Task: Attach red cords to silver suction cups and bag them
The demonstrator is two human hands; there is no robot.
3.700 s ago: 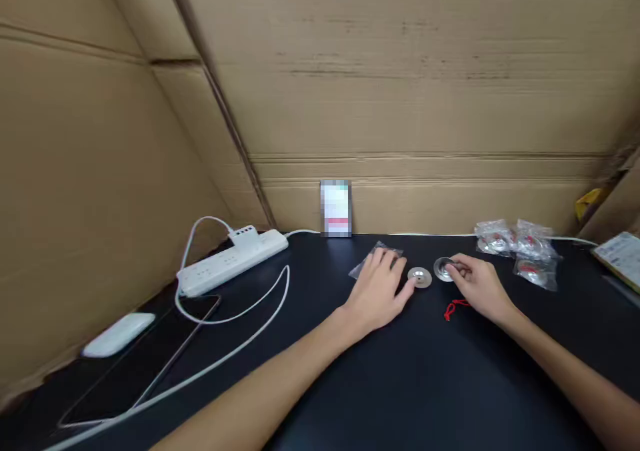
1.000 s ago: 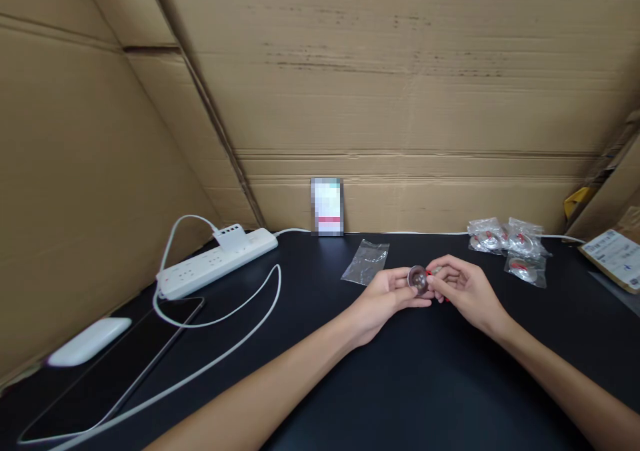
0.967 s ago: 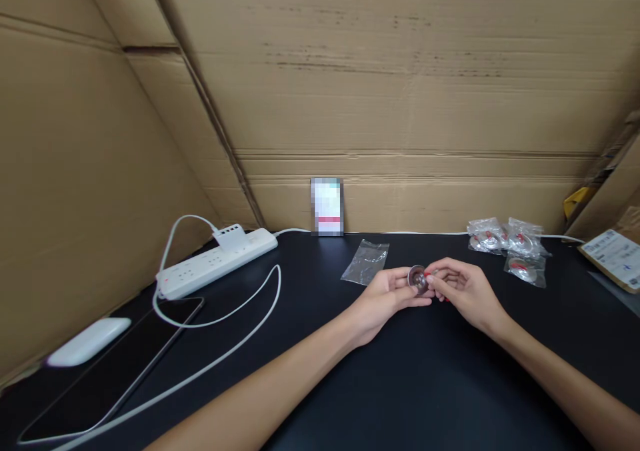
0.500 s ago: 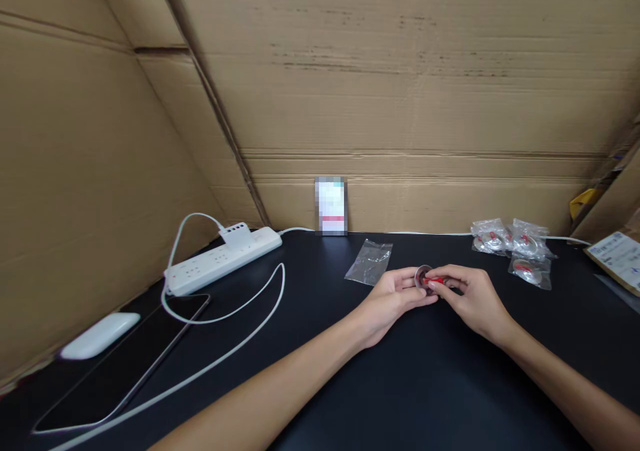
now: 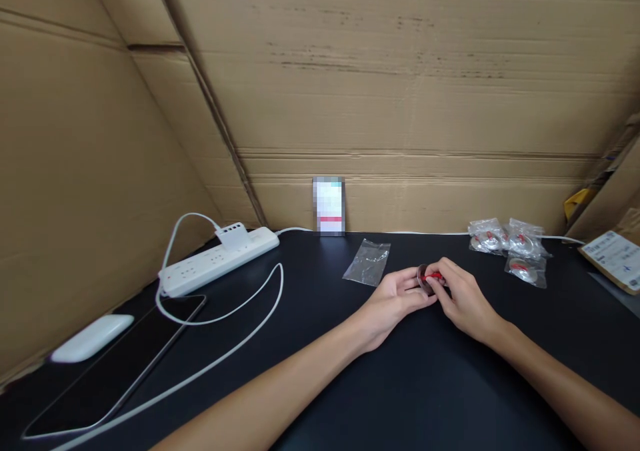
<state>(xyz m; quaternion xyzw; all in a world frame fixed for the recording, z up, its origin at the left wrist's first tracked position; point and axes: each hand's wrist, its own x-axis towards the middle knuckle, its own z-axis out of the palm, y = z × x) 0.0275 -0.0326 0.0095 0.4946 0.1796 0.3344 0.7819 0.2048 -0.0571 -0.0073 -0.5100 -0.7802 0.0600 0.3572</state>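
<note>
Over the middle right of the black table, my left hand [image 5: 397,294] is closed on a small silvery metal finger cymbal [image 5: 421,279], its dished face turned towards my right. My right hand [image 5: 460,297] pinches a red cord [image 5: 434,276] right at the cymbal's centre. Fingers hide part of the cymbal and the cord's end, so I cannot tell whether the cord passes through the hole. The second cymbal is not clearly visible. Left of my hands lies a flat clear plastic bag [image 5: 369,262].
Several bagged cymbals with red cords [image 5: 523,243] lie at the back right, near a labelled packet [image 5: 613,259]. A phone [image 5: 329,206] leans on the cardboard wall [image 5: 400,104]. At left are a white power strip [image 5: 220,261], cable [image 5: 240,347], tablet [image 5: 120,371] and white case [image 5: 93,337].
Both hands have left the table positions beside two cymbals and come together. The left hand took up a cymbal; the right brought the red cord to its centre. The plastic bag was uncovered.
</note>
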